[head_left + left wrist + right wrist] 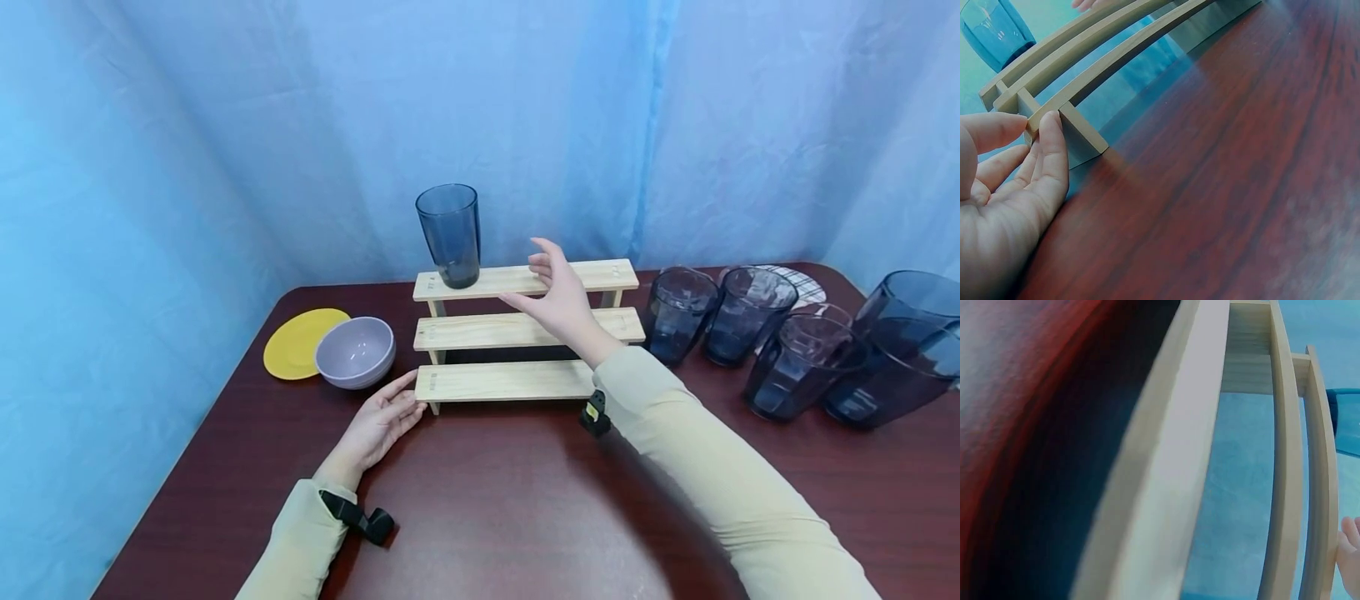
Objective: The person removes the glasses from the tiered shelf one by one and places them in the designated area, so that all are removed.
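A three-tier wooden step rack (504, 382) stands on the table. At its left end my left hand (380, 425) pinches the corner of the lowest tier between thumb and fingers; the left wrist view shows this grip (1016, 181) close up. A tall blue tinted glass (453, 237) stands upright on the left part of the top tier. My right hand (557, 296) hovers over the upper tiers, right of the glass and apart from it, thumb and fingers spread with nothing between them. Only some fingertips of it (1350, 540) show at the right wrist view's edge.
Left of the rack, a lilac bowl (356, 354) stands beside a yellow plate (300, 343). Several dark blue glasses, one nearest the rack (678, 317), crowd the right side, with a checked white item (798, 283) behind them. A blue curtain (525, 125) hangs behind the table (495, 500).
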Demonstrator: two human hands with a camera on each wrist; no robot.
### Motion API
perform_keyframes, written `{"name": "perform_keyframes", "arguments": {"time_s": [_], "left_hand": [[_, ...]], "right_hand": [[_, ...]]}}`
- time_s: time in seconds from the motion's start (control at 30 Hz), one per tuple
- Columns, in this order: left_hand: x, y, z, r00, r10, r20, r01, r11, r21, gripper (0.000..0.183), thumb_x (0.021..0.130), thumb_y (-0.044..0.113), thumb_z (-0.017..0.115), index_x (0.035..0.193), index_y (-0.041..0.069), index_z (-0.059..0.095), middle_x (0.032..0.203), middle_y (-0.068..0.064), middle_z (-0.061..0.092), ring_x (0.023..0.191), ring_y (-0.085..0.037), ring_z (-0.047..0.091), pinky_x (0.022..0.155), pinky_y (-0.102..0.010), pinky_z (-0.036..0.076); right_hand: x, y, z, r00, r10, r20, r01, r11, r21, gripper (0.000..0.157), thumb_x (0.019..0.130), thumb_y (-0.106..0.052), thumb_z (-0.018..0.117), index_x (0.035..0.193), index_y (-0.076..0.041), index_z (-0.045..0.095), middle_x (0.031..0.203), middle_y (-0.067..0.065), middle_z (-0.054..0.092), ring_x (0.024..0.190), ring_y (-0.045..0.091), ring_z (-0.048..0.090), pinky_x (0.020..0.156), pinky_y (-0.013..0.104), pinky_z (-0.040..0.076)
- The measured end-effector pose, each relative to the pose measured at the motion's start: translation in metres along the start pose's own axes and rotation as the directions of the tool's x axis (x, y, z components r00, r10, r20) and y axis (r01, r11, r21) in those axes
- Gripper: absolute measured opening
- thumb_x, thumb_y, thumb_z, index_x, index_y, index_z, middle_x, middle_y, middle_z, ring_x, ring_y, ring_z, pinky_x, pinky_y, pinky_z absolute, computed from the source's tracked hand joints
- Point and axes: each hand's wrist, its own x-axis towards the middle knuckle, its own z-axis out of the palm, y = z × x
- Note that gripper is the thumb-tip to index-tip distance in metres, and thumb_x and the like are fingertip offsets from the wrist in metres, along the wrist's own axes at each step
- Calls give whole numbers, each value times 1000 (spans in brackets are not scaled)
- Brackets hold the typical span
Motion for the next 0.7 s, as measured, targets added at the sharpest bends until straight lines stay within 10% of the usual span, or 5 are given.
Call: {"name": "perform_keyframes", "arguments": {"time_s": [0.7], "left_hand": [[0,1,2,1000,-10,-9,10,1000,15,58,99,-3,38,151,1,13,97,3,53,86,-3,61,83,-15,50]], "right_hand": [[53,-30,22,996,46,80,-42,997,-58,108,72,-36,82,151,-32,8,147,13,34,133,31,39,103,47,41]]}}
